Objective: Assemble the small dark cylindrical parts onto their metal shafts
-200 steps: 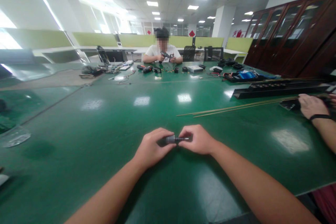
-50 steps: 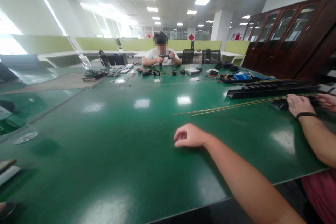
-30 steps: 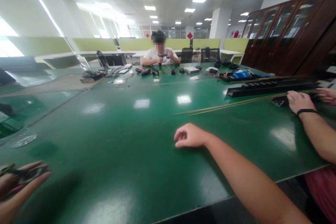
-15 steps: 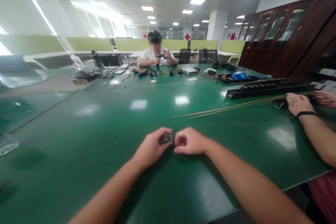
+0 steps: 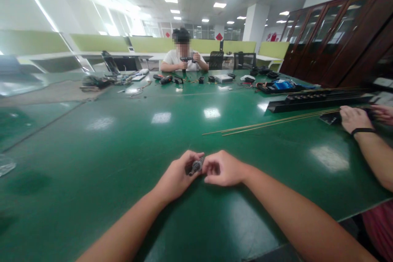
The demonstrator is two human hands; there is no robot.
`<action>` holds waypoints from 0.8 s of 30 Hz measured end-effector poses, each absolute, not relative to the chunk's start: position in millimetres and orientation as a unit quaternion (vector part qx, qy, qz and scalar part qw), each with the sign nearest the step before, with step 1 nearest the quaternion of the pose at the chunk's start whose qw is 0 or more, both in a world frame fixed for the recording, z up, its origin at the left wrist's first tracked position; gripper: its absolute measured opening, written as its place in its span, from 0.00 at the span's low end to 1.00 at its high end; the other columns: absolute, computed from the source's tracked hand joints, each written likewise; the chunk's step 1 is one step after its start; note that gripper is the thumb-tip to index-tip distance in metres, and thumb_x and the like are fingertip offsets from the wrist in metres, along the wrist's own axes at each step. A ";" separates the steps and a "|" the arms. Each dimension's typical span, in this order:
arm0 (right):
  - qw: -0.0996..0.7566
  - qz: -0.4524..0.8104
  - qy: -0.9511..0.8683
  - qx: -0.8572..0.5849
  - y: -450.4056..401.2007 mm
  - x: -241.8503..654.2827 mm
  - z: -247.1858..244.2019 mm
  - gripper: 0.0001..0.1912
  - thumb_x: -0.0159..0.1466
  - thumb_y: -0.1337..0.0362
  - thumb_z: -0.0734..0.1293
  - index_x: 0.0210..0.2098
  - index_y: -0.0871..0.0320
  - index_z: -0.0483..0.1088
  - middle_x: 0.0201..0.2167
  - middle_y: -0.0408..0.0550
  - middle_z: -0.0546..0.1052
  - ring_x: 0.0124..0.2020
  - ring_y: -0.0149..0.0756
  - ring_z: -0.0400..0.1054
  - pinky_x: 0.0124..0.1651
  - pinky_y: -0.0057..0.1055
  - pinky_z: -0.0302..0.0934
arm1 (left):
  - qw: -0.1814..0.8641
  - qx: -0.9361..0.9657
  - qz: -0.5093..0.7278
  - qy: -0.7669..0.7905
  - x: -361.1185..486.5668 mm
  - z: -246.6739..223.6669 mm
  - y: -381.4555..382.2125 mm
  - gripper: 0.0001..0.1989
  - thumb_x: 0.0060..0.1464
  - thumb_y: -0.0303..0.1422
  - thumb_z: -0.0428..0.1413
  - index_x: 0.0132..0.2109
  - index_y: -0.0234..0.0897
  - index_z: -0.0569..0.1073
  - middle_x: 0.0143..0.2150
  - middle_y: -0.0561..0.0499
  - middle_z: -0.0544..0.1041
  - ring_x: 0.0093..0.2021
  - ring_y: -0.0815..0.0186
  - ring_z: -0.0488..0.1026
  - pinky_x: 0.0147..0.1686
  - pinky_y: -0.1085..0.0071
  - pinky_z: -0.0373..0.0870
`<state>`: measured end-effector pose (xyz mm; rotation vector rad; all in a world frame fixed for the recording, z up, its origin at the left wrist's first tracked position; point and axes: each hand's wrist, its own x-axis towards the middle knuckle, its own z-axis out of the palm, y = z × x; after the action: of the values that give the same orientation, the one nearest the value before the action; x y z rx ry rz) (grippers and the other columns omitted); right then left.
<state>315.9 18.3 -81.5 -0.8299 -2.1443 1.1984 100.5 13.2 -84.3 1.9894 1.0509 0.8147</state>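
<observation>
Between the thumb and fingers of my left hand (image 5: 179,172) is a small round grey metal part (image 5: 197,166) with a short dark stub pointing down and toward me. Its exact kind is too small to tell. My right hand (image 5: 225,168) is close against the part's right side, fingers curled in and thumb below them. Whether those fingertips grip anything is hidden. Both hands are just above the green tabletop (image 5: 123,151), near its front edge.
Thin brass-coloured rods (image 5: 260,126) lie beyond my right hand. A co-worker's hand (image 5: 356,118) rests near a long black channel (image 5: 319,104) on the right. Across the table a person (image 5: 184,59) holds a power drill (image 5: 186,59); tools and small parts lie before them.
The metal part has turned in my left hand, so its stub now shows toward me. My right hand stays beside it with its fingers more curled. The view has shifted slightly.
</observation>
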 end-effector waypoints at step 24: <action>0.308 0.431 -0.795 -0.295 14.7 316.6 -73.3 0.13 0.55 0.68 0.70 0.40 0.59 0.69 0.26 0.41 0.75 0.25 0.28 0.67 0.31 0.25 0.63 | 0.413 0.695 0.382 0.448 100.8 -76.1 10.2 0.18 0.48 0.38 0.67 0.42 0.36 0.72 0.39 0.50 0.80 0.38 0.64 0.79 0.42 0.70 0.76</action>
<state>316.6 14.7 -73.3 -0.7798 -2.1030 1.1397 100.8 10.2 -76.1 1.7475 1.1259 0.9618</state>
